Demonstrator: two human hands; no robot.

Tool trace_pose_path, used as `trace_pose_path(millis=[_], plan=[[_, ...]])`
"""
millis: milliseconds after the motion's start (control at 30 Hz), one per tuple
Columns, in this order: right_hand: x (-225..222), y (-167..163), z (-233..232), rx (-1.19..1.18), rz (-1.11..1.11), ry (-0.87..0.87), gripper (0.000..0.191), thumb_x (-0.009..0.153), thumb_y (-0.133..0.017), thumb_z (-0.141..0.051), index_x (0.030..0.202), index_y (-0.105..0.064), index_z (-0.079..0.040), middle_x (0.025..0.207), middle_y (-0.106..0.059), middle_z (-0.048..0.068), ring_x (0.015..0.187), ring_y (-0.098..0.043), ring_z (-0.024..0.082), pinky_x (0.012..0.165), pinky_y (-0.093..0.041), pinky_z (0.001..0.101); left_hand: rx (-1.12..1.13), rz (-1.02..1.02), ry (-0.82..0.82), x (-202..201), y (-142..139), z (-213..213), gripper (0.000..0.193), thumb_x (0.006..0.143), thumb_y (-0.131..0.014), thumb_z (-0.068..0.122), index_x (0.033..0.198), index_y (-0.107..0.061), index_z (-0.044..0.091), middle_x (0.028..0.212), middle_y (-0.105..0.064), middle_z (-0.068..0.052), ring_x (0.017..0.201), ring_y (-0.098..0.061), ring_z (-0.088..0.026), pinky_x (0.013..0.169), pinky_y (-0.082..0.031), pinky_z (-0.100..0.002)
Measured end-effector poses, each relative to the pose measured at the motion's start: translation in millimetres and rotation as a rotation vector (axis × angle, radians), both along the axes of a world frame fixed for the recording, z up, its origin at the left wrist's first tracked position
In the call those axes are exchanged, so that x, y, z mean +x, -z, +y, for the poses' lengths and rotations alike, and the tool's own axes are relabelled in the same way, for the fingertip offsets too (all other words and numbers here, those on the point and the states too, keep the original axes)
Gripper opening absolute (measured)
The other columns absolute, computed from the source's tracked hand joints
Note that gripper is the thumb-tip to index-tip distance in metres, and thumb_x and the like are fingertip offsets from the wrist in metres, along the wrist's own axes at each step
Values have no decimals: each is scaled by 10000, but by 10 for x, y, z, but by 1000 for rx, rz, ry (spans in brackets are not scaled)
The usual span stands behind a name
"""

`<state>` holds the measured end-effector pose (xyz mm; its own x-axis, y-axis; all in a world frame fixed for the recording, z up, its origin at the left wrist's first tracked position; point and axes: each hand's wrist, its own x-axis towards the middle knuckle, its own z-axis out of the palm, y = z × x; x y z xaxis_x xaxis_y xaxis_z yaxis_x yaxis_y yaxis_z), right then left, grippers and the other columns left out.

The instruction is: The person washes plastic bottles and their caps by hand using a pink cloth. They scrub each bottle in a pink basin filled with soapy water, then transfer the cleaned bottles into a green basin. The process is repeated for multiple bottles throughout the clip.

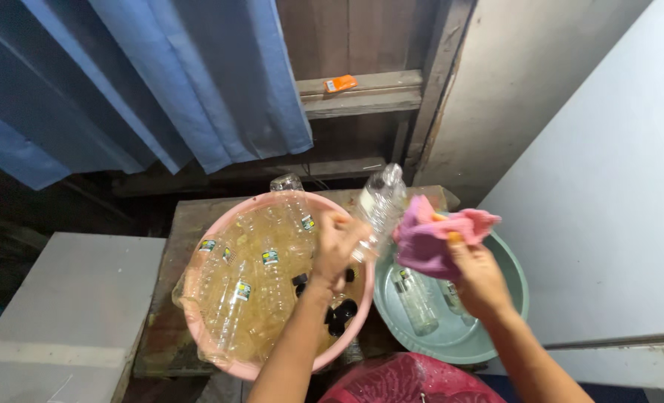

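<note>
Head view, looking down on a wash station. Left hand (pixel 337 250) is closed around the lower end of a clear plastic bottle (pixel 380 203), which tilts up toward one o'clock, above the gap between two basins. Right hand (pixel 475 277) pinches a pink cloth (pixel 430 237) in curled fingers, the cloth pressed against the bottle's side at about three o'clock of it.

At nine o'clock of the left hand sits a pink basin (pixel 198 328), crowded with more clear labelled bottles (pixel 242 287) in yellowish liquid, with several black caps (pixel 339 313) near its right rim. At six o'clock of the raised bottle lies a green basin (pixel 496 328), holding two or so bottles (pixel 414 298). A dark red tub (pixel 414 380) shows at the lower edge. Blue curtain (pixel 190 82) hangs at eleven o'clock; a small orange object (pixel 340 83) rests on a wooden ledge at twelve.

Risks, as judged: the bottle looks wet and thin-walled, and the left hand grips it only near one end, so cloth pressure from the right could lever it out of the fingers, dropping it between the basins or back into the liquid. A firm squeeze could buckle the wall. The pink basin overhangs its wooden table (pixel 190 216) toward the viewer; a knock from the left forearm might tip it.
</note>
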<state>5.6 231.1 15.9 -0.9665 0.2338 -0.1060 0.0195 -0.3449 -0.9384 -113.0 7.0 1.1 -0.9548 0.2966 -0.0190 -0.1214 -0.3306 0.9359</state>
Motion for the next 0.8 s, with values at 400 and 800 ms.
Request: trace_pose_path(millis=[400,800], plan=[[-859,450,-175,79,-135,171,537,1071,-702,-381,1247,-682,126,1048,-667,154,828,-597,227,651,-455,353,-372,176,133,717,299,466,1105,779,-816,31,1649,-155,196,1366,-548,-197,980,-639,-307,796,-579,-291],[-1152,-155,-133,-164,74,-268,355,907,-589,-126,1252,-538,-61,1059,-741,170,945,-749,261,844,-617,369,346,-260,383,681,115,3,1085,722,-689,30,1630,-127,224,1436,-555,-179,1025,-672,-280,809,-613,-380]])
